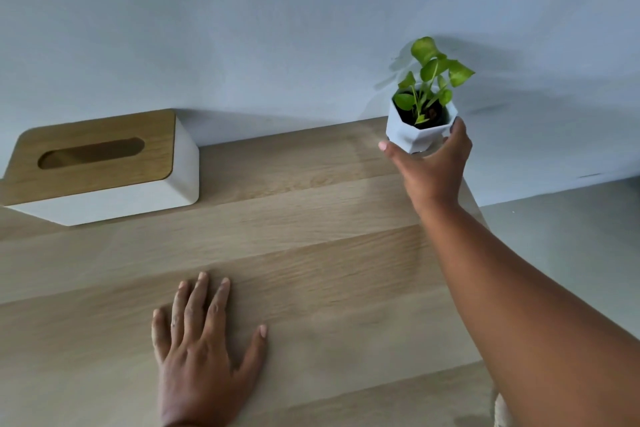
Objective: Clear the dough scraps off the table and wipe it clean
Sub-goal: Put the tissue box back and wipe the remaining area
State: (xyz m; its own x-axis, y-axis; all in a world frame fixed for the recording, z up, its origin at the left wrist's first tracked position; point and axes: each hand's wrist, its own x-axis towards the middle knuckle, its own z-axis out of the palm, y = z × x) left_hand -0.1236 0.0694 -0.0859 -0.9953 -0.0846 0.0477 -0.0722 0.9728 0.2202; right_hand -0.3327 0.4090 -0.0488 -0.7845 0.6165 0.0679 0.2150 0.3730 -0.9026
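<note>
Right hand (pixel 431 168) wraps fingers round the pot (pixel 417 133) at the table's (pixel 311 253) far right corner, probably shifting it to free the surface for wiping. Left hand (pixel 204 347) lies flat, fingers spread, bracing. No scraps visible. Tissue box (pixel 100 166) far left.

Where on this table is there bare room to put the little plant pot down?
The widest bare patch of the wooden table runs between the tissue box and the right hand gripping the plant pot, ahead of the flat left hand. It is crowded only at the far left, by the box.
</note>
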